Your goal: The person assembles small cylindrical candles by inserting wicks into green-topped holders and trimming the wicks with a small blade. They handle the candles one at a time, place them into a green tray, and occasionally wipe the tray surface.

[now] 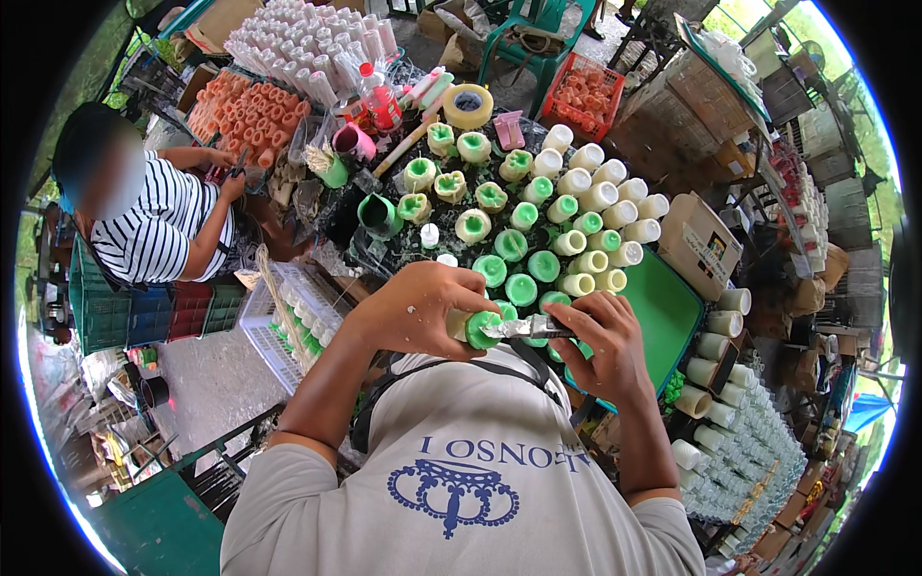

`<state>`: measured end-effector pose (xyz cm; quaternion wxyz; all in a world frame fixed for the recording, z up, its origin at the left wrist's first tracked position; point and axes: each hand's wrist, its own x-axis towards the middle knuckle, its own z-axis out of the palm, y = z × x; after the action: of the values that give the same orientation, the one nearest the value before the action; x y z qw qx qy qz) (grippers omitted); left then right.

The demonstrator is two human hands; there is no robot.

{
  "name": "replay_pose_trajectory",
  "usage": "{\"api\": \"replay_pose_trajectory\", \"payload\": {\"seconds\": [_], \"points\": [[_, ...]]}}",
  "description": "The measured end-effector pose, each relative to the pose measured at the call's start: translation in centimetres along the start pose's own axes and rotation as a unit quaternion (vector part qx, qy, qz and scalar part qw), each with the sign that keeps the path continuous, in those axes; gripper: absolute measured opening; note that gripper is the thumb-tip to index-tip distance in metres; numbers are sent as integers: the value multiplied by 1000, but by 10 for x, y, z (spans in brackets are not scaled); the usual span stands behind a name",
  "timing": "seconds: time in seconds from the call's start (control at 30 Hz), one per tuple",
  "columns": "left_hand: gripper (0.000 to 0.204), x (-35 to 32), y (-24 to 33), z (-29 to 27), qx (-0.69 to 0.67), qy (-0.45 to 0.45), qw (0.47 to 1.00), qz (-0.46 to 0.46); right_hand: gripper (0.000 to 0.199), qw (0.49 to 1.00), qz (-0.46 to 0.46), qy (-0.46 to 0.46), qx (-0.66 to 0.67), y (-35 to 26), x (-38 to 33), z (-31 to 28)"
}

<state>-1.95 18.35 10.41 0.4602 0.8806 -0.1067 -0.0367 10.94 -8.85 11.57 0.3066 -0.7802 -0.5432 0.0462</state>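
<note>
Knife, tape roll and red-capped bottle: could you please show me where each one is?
Knife (528, 327): head view, on its metal part.
Tape roll (469, 121): head view, on its yellowish ring, below the hole.
Red-capped bottle (384, 106): head view, on its body.

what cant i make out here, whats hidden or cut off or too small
All in the head view:
Green cylindrical piece: part of its side, hidden by the left hand.
Flat silver metal blade: its rear end, hidden by the right hand.
Green plastic chair: part cut off by the upper edge.
Dark tool at the co-worker's hands: too small to identify.
</note>
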Motion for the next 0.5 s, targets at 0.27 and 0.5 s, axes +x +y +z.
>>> {"api": "replay_pose_trajectory", "payload": {"seconds": [0.27,0.5], "points": [[42,0,-1,1,-5,-4,1000,-4,34,999,18,16,34,1,-6,9],[42,-1,-2,-1,2,1,1000,-6,26,986,93,33,133,1,-10,10]]}}
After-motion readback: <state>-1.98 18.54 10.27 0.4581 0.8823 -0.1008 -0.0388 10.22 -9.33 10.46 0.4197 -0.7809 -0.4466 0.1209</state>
